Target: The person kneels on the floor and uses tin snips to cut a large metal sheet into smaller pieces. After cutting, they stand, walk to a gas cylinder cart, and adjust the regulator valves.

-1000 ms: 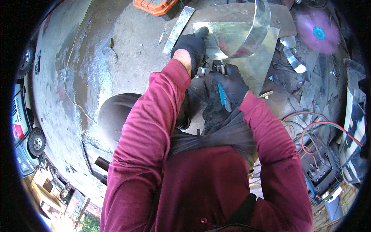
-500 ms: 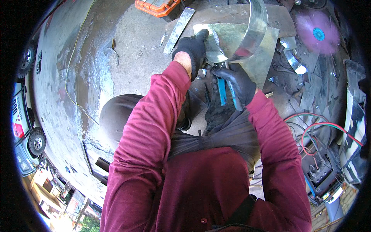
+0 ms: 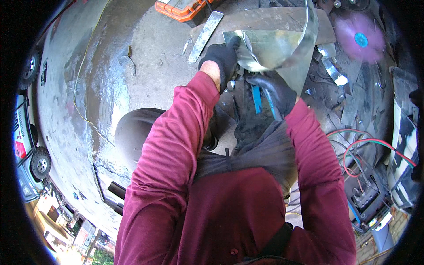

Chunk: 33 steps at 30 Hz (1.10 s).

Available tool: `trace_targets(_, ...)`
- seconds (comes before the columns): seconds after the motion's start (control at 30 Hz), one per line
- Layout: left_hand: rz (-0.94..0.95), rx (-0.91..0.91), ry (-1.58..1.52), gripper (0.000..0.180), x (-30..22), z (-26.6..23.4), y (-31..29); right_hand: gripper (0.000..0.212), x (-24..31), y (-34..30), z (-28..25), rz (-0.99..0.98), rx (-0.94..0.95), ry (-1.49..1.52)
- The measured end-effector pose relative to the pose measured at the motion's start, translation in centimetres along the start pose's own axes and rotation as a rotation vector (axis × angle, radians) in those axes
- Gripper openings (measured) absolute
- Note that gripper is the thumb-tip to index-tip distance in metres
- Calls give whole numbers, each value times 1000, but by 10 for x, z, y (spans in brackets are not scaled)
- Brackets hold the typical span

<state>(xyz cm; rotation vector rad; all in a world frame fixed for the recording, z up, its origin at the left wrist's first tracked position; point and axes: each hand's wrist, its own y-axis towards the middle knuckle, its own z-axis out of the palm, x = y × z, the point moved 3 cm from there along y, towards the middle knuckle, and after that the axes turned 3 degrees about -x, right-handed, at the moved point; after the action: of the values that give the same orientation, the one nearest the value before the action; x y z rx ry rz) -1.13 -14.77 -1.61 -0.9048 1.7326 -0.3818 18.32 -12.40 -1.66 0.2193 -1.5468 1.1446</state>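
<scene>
My left hand (image 3: pixel 222 58), in a black glove, grips the left edge of a shiny piece of sheet metal (image 3: pixel 274 48), thumb pressed on top. The near edge of the sheet is curved, and a curled strip (image 3: pixel 311 26) rises from its right side. In my right hand (image 3: pixel 281 92), also gloved in black, are tin snips with blue handles (image 3: pixel 257 99), held just below the sheet's near edge. Their jaws are hidden by the glove and the metal. Under the curl lies a flat, duller sheet (image 3: pixel 297 73).
An orange-trimmed toolbox (image 3: pixel 187 12) and a flat metal strip (image 3: pixel 206 36) lie beyond my left hand. A blurred purple fan (image 3: pixel 361 39) is at far right. Metal offcuts (image 3: pixel 334 73) litter the floor there. Red and green hoses (image 3: pixel 375 141) loop near a dark machine (image 3: pixel 370 201).
The curled strip has swung right and the sheet's surface has tilted more into view. My right hand has shifted slightly right with the tin snips. My left hand keeps its hold.
</scene>
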Motion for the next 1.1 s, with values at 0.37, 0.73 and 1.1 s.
trace_targets(0.37, -77, -51, -66, 68, -3, 0, 1, 21, 9, 1, 8, 92, -26, 156)
trace_targets(0.73, 286, -76, 271, 64, -26, -9, -18, 24, 10, 10, 10, 52, -100, 52)
trace_targets(1.1, 590, -104, 530, 47, -14, -9, -8, 24, -15, 28, 11, 9, -109, 32)
